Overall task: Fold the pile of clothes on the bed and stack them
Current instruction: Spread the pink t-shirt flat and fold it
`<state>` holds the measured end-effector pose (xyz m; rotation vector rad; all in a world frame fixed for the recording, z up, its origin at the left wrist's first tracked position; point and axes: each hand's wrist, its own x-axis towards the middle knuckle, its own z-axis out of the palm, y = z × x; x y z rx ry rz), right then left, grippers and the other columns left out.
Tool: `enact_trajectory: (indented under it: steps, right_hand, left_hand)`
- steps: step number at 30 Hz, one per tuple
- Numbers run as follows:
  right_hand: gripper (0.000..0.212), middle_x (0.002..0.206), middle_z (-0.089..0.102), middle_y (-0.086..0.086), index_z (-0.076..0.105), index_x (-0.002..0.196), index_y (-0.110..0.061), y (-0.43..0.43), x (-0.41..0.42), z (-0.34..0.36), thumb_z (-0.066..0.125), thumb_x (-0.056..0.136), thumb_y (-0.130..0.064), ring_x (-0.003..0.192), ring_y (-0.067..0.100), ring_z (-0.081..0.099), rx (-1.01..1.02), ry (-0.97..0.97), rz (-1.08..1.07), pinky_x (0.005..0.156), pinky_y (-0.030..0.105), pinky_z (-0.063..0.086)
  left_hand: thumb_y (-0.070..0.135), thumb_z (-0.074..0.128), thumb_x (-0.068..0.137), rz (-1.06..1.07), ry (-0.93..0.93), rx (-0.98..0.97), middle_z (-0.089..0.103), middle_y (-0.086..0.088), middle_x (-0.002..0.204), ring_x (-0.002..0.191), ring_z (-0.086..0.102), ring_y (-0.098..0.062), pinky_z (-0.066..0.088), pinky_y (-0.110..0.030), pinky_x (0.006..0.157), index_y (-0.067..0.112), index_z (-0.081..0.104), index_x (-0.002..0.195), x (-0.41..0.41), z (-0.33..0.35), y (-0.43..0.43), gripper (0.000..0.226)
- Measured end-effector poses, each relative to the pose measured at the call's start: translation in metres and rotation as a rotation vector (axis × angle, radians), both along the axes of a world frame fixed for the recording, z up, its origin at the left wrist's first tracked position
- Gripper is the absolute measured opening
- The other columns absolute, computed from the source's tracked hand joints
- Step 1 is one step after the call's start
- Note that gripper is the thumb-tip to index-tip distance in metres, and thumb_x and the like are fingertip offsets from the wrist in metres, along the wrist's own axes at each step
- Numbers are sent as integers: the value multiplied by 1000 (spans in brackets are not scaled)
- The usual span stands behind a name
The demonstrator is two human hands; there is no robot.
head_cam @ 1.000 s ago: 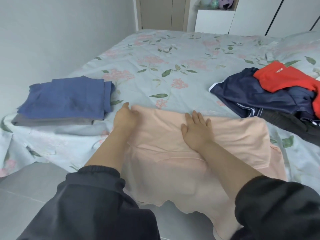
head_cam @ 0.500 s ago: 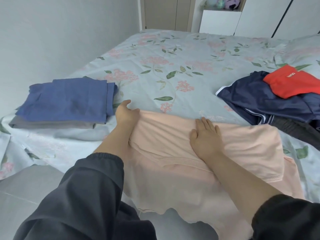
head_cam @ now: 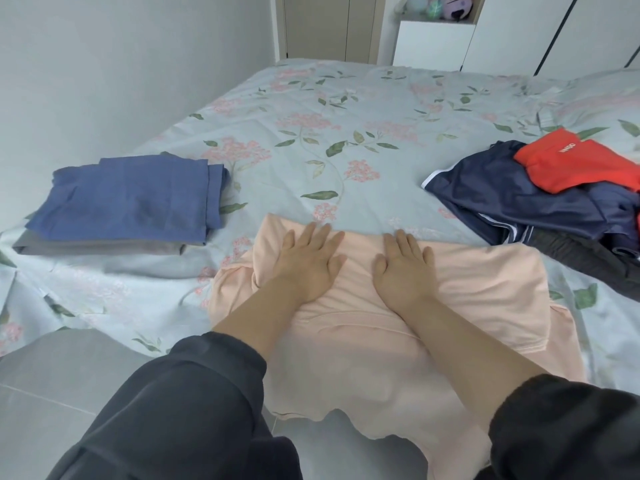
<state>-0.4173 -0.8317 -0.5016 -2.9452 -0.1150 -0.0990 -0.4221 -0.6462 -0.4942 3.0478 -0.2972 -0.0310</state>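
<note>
- The left hand (head_cam: 308, 261) lies flat, palm down, on the peach garment (head_cam: 485, 289). Its fingers are straight, slightly spread, and grip nothing.
- The right hand (head_cam: 403, 271) lies the same way just beside it, fingers straight and pointing toward the far side of the bed (head_cam: 346, 116). The two hands are close but apart.
- The peach garment is spread across the near edge of the bed, directly in front of the person. Its left part is doubled over under the left hand, and its near hem hangs off the mattress above the grey tiled floor (head_cam: 52, 393).
- To the left, well apart from the peach garment, a folded blue garment (head_cam: 131, 199) sits squarely on a folded grey garment (head_cam: 104, 247), making a small stack near the bed's left edge.
- To the right lies the unfolded pile. A navy garment (head_cam: 502, 195) with white stripes has a red garment (head_cam: 571, 168) with small white lettering resting on it. A dark charcoal garment (head_cam: 581, 261) lies at the pile's near side, close to the peach garment's far right corner.
- Both forearms are bare, with dark sleeves (head_cam: 194, 393) pushed up.
- The bedsheet is pale blue with pink flowers and green leaves.
</note>
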Motion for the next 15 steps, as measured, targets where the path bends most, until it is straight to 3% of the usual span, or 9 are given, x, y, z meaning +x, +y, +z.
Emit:
enact_trajectory:
  steps: [4,11,13,15]
  right_hand:
    - [57,159,8,2,16,150,-22,-28,-1,-1,15,96,-40,146,17,3,-59,4,-7,116,45,2]
    - [58,157,15,4,21,149,-22,-100,-6,6,16,94,-42,145,23,8,-117,1,-213,116,48,5]
    - [56,158,13,5,18,149,-21,-100,-7,8,17,96,-39,145,24,4,-134,13,-203,115,50,4]
    - [54,159,5,6,10,150,-20,-96,-4,10,19,98,-31,146,26,-1,-186,44,-121,115,52,3]
  left_hand:
    - [51,12,99,65,-43,-30,1,8,160,147,-4,-17,-5,-45,117,33,10,151,-1,-4,11,55]
    - [47,15,98,214,-105,-16,13,-2,159,146,7,-22,2,-41,118,24,18,150,2,-2,25,57]
    - [41,22,99,164,-161,19,25,-5,154,143,16,-24,11,-43,115,19,28,146,2,1,22,52]
    - [34,26,101,22,-153,26,24,-3,155,144,14,-23,11,-43,114,20,28,146,4,4,18,48]
